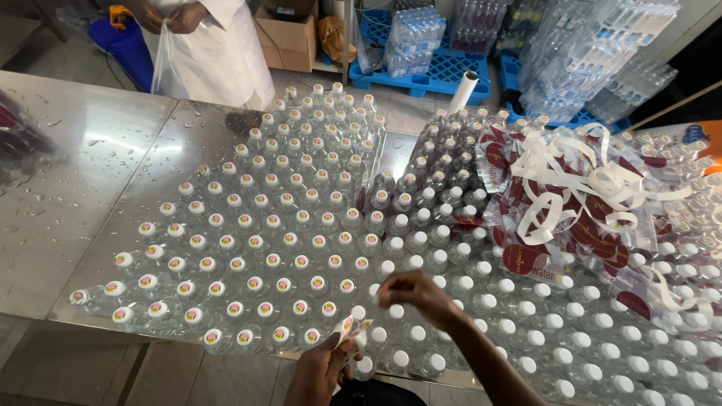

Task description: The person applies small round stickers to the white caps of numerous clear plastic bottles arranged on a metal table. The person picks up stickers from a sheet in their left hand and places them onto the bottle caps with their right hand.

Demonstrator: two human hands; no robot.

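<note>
Bent-wristed right hand (pixel 410 292) pinching over white-capped bottles (pixel 391 312), left hand (pixel 320 370) gripping stickers (pixel 347 328).

Small strip of round red-and-yellow cap stickers (pixel 347 328), pinched upright and slightly fanned, at the near edge of the steel table (pixel 90 195). Clear plastic water bottles with white caps (pixel 391 312), standing upright and packed close in rows across the same table; those further left along it already capped with a sticker each (pixel 256 284), those at the strip and rightward plain white.
</note>
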